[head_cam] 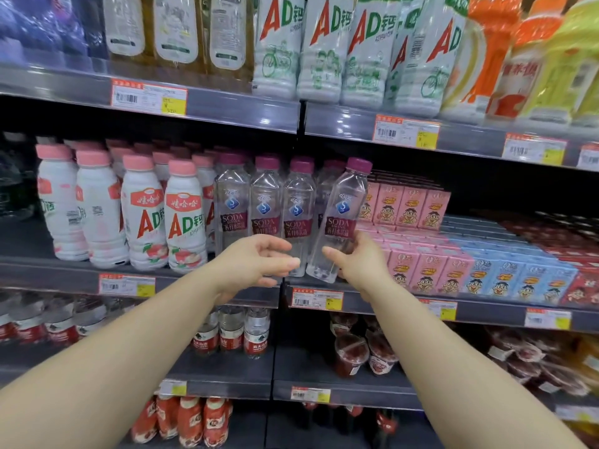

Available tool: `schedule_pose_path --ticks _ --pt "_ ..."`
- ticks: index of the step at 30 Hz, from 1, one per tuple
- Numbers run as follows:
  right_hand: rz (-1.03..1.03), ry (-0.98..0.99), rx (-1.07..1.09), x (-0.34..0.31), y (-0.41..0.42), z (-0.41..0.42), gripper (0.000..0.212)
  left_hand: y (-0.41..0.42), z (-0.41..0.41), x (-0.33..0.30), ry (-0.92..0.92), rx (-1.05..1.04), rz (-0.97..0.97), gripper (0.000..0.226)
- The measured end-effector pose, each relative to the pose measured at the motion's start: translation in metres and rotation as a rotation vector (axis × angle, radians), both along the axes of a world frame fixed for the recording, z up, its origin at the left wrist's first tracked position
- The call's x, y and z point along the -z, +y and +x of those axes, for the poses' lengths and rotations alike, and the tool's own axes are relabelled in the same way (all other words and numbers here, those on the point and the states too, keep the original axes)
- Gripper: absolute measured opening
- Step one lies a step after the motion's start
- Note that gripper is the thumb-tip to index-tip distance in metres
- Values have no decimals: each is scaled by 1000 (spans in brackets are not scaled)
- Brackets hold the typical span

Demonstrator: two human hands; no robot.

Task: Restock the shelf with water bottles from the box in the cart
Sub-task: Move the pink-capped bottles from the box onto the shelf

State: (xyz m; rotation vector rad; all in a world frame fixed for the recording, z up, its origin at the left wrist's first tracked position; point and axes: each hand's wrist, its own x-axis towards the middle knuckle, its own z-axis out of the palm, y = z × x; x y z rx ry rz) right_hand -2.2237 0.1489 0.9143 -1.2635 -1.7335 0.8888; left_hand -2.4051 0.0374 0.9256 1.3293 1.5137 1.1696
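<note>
My right hand [358, 260] grips the lower part of a clear soda water bottle [340, 218] with a purple cap, tilted so its top leans right, at the front edge of the middle shelf [372, 301]. Three matching bottles [265, 209] stand upright in a row just left of it, with more behind. My left hand [256, 259] hovers open in front of those bottles, fingers spread, holding nothing. The box and the cart are out of view.
White bottles with pink caps [142, 215] fill the shelf to the left. Pink drink cartons [411, 205] and blue cartons [505, 277] are stacked to the right. Large white bottles [324, 50] stand on the shelf above; red-labelled water bottles [231, 328] sit below.
</note>
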Motion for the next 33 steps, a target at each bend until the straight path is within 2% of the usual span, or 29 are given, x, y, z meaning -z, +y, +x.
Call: schedule_pose_path --ticks 3,7,12,15,20,23,26,33 --pt "32 -73 33 5 4 -9 55 -3 -3 0 10 44 -12 36" --pt "-6 -170 -21 10 4 -13 75 -4 -9 3 -2 55 -20 36" --pt "-36 -180 -27 13 0 -10 69 -1 -16 8 12 20 -9 33" --pt "-43 -185 -1 19 -4 -11 63 -1 -18 8 232 -55 67 37" --pt "-17 -253 16 17 -9 -14 61 -5 -22 11 1049 -177 203 48" --pt "-18 -285 26 16 -10 -15 60 -4 -22 21 1314 -222 185 43" --pt "-25 -312 33 14 -12 -16 60 -1 -23 35 1426 -266 175 45" --pt "-47 -312 33 12 -15 -18 59 4 -24 48 1434 -349 209 48"
